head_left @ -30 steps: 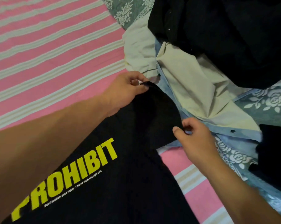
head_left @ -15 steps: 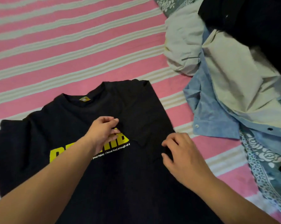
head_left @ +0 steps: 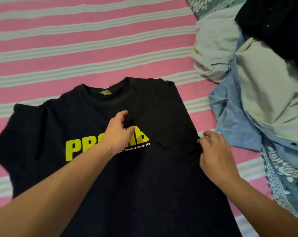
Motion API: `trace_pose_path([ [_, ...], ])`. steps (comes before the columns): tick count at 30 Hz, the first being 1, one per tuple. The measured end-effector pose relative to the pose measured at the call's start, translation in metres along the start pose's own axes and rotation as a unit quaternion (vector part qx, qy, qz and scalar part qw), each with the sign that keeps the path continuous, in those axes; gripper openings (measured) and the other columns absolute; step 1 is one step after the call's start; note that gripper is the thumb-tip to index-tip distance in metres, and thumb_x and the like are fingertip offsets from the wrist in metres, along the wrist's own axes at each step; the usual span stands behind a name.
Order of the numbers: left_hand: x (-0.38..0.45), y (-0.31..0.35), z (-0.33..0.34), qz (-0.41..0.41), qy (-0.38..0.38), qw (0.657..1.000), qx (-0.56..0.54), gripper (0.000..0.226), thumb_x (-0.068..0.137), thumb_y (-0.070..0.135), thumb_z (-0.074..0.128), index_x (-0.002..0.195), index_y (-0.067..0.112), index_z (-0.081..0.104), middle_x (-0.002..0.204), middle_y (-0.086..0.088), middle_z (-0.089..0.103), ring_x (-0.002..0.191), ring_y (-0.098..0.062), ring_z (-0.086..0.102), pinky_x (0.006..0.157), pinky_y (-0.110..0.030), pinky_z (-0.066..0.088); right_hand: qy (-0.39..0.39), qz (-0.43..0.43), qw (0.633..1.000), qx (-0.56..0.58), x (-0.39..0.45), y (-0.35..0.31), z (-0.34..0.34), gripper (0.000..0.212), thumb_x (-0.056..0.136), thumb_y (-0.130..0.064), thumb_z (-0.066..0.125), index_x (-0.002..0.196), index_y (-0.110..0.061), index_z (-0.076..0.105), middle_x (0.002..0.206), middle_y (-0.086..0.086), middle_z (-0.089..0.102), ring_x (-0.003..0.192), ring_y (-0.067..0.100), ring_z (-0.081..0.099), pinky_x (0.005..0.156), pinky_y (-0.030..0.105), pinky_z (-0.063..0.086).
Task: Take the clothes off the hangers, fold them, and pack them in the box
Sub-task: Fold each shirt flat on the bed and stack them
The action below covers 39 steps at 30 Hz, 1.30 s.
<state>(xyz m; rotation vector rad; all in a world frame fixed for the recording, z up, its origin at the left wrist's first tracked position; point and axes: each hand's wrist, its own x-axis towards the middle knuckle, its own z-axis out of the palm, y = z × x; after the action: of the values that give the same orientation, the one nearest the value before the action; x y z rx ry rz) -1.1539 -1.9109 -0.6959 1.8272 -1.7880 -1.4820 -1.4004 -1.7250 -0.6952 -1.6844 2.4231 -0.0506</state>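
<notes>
- Black cotton fills the head view — a black T-shirt (head_left: 97, 177) lies face up on the pink striped bedsheet (head_left: 76, 48), collar away from the person, yellow lettering across the chest.
- Its right side is already folded inward over the print, with the sleeve lying on top; the left sleeve is not yet folded.
- The left hand (head_left: 118, 132) rests on the chest at the edge of that flap, fingers loosely curled; thumb and fingertips seem to pinch a bit of the folded sleeve, though the dark cloth makes this hard to tell.
- The right hand (head_left: 215, 151) sits at the shirt's folded right edge, fingers curled, pinching the cloth there.
- A pile of other clothes (head_left: 257, 86) — cream, blue and black — lies just right of the shirt. No hanger or box is in view.
- Judgement: folding is under way, first side fold being tidied. Next move likely calls for smoothing the flap flat, then bringing the left side across to match.
</notes>
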Motion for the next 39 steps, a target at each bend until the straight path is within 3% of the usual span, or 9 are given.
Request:
trace_pose_path([
  [5,-0.053,-0.08,-0.11,-0.051,0.248,0.965,0.073,0.05,0.094,0.012,0.058,0.143,0.012,0.05,0.14,-0.015,0.049,0.127,-0.03,0.051,0.113,-0.042,0.04,-0.017,-0.066,0.997,0.027,0.008,-0.091,-0.023,0.05,0.071,0.004,0.072,0.119,-0.007,0.068,0.13,0.012,0.055,0.122,0.031,0.049,0.1,0.048,0.049],
  [9,-0.071,-0.153,-0.228,-0.211,0.375,0.902,0.029,0.057,0.094,0.02,0.055,0.147,0.005,0.041,0.139,-0.025,0.051,0.124,-0.044,0.054,0.104,-0.049,0.043,-0.108,-0.148,0.981,0.07,0.036,-0.206,-0.011,0.056,0.088,-0.012,0.065,0.141,-0.02,0.053,0.144,0.001,0.046,0.135,0.021,0.04,0.11,0.038,0.043],
  [15,-0.041,-0.208,-0.283,-0.234,0.262,0.936,0.029,0.064,0.09,0.053,0.067,0.141,0.018,0.048,0.141,-0.017,0.045,0.122,-0.04,0.053,0.108,-0.048,0.044,-0.262,-0.173,0.949,0.033,0.058,-0.327,0.029,0.078,0.098,-0.031,0.057,0.16,-0.036,0.011,0.168,-0.003,0.005,0.154,0.024,0.004,0.124,0.04,0.017],
  [19,-0.042,-0.217,-0.28,-0.228,0.307,0.92,-0.091,0.03,0.1,0.032,0.057,0.118,0.008,0.06,0.124,-0.017,0.061,0.106,-0.038,0.062,0.091,-0.042,0.051,-0.328,-0.127,0.935,-0.049,0.063,-0.349,0.043,0.083,0.096,-0.044,0.057,0.159,-0.04,0.004,0.168,-0.003,-0.008,0.154,0.029,-0.006,0.124,0.043,0.011],
  [22,-0.076,-0.222,-0.273,-0.289,0.376,0.855,-0.211,0.036,0.1,0.01,0.051,0.136,0.003,0.046,0.128,-0.017,0.057,0.111,-0.036,0.058,0.092,-0.04,0.045,-0.364,-0.089,0.924,-0.078,0.069,-0.364,0.03,0.078,0.095,-0.036,0.06,0.16,-0.037,0.016,0.168,0.002,0.005,0.153,0.033,0.008,0.122,0.043,0.02],
  [28,-0.094,-0.225,-0.266,-0.305,0.335,0.853,-0.259,0.043,0.092,0.001,0.053,0.132,0.009,0.04,0.13,-0.017,0.051,0.109,-0.034,0.056,0.095,-0.043,0.049,-0.188,-0.231,0.955,0.002,0.087,-0.491,-0.003,0.034,0.095,-0.024,0.055,0.128,-0.017,0.064,0.13,0.009,0.056,0.119,0.033,0.055,0.096,0.037,0.045],
  [33,-0.086,-0.247,-0.269,-0.345,0.345,0.783,-0.386,0.05,0.083,0.001,0.056,0.131,0.004,0.043,0.126,-0.019,0.055,0.106,-0.038,0.06,0.093,-0.05,0.056,-0.252,-0.305,0.917,0.059,0.082,-0.624,0.036,0.03,0.097,-0.03,0.055,0.076,-0.01,0.061,0.076,0.007,0.062,0.071,0.024,0.06,0.067,0.035,0.048],
  [36,-0.09,-0.256,-0.27,-0.299,0.311,0.797,-0.423,0.053,0.065,0.015,0.055,0.116,0.0,0.06,0.106,-0.022,0.068,0.093,-0.039,0.068,0.08,-0.048,0.061,-0.276,-0.221,0.935,0.031,0.072,-0.667,0.084,0.042,0.096,-0.043,0.056,0.109,-0.003,0.058,0.095,0.009,0.059,0.075,0.024,0.057,0.055,0.031,0.042],
  [39,-0.095,-0.255,-0.268,-0.269,0.273,0.82,-0.426,0.03,0.068,0.016,0.057,0.095,0.006,0.066,0.09,-0.019,0.071,0.084,-0.039,0.07,0.079,-0.055,0.062,-0.237,-0.192,0.952,-0.009,0.076,-0.671,0.109,0.046,0.096,-0.015,0.054,0.135,0.006,0.042,0.119,0.014,0.057,0.1,0.027,0.061,0.051,0.03,0.042],
])
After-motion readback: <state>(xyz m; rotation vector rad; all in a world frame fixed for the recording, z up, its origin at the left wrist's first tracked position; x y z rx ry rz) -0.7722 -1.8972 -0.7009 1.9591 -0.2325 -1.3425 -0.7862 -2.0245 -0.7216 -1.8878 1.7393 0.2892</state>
